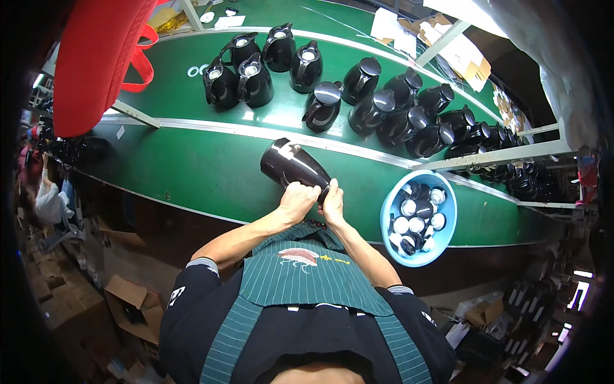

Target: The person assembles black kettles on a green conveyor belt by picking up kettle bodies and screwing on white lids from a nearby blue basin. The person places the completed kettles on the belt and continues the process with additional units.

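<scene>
- The left hand is curled in a grip round the narrow end of a black jug, knuckles facing up
- The right hand grasps the same narrow end from the other side, its fingers closed at the tip and close beside the left hand; the exact part under the fingers is hidden
- The black jug lies tilted on its side over the near part of the green desk, in front of the person's chest, its wide end pointing away to the upper left; whether it touches the surface I cannot tell
- A pale metal strip runs along the desk beyond the black jug
- Past the strip, five upright jugs stand at the left, with bright silvery rounds showing at their tops
- To the right of those, more dark jugs with flat, round tops stand close together, the row running off toward the right
- A light blue basin sits right of the hands by the near edge, filled with round black and white pieces
- A red bag hangs at the upper left
- The person wears a green striped apron; an open cardboard box is below the desk at the left
</scene>
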Tool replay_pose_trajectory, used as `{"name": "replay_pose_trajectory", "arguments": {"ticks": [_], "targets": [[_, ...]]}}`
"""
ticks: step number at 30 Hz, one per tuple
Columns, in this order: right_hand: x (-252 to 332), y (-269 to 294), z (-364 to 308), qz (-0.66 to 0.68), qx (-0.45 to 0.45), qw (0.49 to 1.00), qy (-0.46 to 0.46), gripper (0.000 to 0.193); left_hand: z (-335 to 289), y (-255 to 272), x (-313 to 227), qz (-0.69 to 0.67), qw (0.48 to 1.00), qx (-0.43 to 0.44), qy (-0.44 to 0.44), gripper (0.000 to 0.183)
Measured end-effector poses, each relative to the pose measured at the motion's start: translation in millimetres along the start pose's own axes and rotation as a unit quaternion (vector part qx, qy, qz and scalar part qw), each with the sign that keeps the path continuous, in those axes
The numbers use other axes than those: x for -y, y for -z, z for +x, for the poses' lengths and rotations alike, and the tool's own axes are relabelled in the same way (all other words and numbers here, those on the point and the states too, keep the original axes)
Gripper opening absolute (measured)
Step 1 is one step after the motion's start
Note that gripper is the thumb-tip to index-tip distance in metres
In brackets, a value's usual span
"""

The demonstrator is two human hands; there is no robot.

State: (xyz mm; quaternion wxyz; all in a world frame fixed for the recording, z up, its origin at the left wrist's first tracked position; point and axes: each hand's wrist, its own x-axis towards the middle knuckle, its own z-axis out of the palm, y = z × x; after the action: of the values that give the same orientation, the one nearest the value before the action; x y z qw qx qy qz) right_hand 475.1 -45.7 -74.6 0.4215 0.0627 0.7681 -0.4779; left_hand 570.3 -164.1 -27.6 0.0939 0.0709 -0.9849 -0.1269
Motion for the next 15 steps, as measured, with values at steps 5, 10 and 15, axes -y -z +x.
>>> {"name": "replay_pose_trajectory", "arguments": {"ticks": [5, 10, 15], "targets": [[44, -13, 13, 0.298, 0.170, 0.930, -0.130, 0.069, 6, 9, 26, 0.055, 0.996, -0.047, -0.049, 0.009], [62, -1, 17, 0.273, 0.211, 0.930, -0.126, 0.075, 21, 9, 90, -0.086, 0.986, -0.108, 0.090, 0.022], [28, 89, 4, 0.026, -0.116, 0.967, 0.225, 0.029, 52, 12, 152, -0.299, 0.909, -0.179, 0.228, 0.032]]}}
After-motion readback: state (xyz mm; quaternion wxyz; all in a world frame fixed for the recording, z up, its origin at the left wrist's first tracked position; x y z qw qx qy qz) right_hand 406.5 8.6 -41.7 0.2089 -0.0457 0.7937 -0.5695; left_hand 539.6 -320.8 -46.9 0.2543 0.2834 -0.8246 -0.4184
